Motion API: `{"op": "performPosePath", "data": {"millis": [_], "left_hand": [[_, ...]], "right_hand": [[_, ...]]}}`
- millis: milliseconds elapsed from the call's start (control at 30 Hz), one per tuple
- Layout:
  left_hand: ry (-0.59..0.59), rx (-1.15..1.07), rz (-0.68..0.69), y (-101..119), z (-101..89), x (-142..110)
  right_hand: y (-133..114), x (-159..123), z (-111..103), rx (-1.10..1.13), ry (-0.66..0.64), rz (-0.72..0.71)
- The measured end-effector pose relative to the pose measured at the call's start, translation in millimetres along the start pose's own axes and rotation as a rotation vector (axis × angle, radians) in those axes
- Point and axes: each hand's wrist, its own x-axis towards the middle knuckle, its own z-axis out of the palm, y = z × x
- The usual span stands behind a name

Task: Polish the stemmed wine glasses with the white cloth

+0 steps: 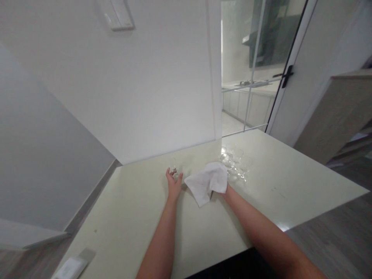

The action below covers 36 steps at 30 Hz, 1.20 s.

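Note:
A small clear glass (174, 169) is between the curved fingers and thumb of my left hand (174, 186), just above or on the table; its outline is faint. My right hand (223, 190) is closed on a white cloth (207, 181), which drapes over most of its fingers and hangs down toward the left. Right behind the cloth, several clear glass pieces (232, 164) lie bunched on the pale table (130, 217). Their shapes overlap and are hard to separate.
A white object (71, 268) lies at the table's near left corner. The white wall (162, 77) borders the table's far edge, with a switch panel (121, 15) above. A glazed door (247, 77) with a black handle (287, 76) stands at the back right, near a wooden cabinet (340, 112).

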Motion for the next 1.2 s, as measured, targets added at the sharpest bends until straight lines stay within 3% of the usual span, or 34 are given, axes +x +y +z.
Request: {"op": "performPosePath", "data": {"millis": [133, 200, 367, 467, 567, 733, 867, 1033, 1200], "left_hand": [[0.068, 0.141, 0.109, 14, -2.7, -9], [0.087, 0.251, 0.241, 26, -3.9, -17], [-0.169, 0.621, 0.643, 49, 1.2, -34], [-0.291, 0.702, 0.73, 56, 5.9, -39], [-0.305, 0.743, 0.768, 59, 7.2, -39], [-0.184, 0.568, 0.745, 59, 4.3, -40], [-0.207, 0.347, 0.577, 56, 0.8, -42], [-0.223, 0.246, 0.37, 51, -1.7, -40], [-0.206, 0.162, 0.123, 45, 3.0, -33]], "right_hand": [[-3, -4, 4, 0.156, 0.009, 0.016], [-8, -7, 10, 0.201, -0.028, 0.079], [-12, -14, 31, 0.155, -0.095, 0.187], [-8, -19, 35, -0.098, -0.016, 0.093], [-5, -19, 34, -0.247, 0.035, 0.051], [-5, -12, 30, -0.128, 0.094, 0.029], [-6, -9, 27, -0.112, 0.037, 0.062], [-12, -15, 29, -0.372, 0.013, -0.028], [-11, -23, 29, -0.582, -0.19, -0.182]]}}
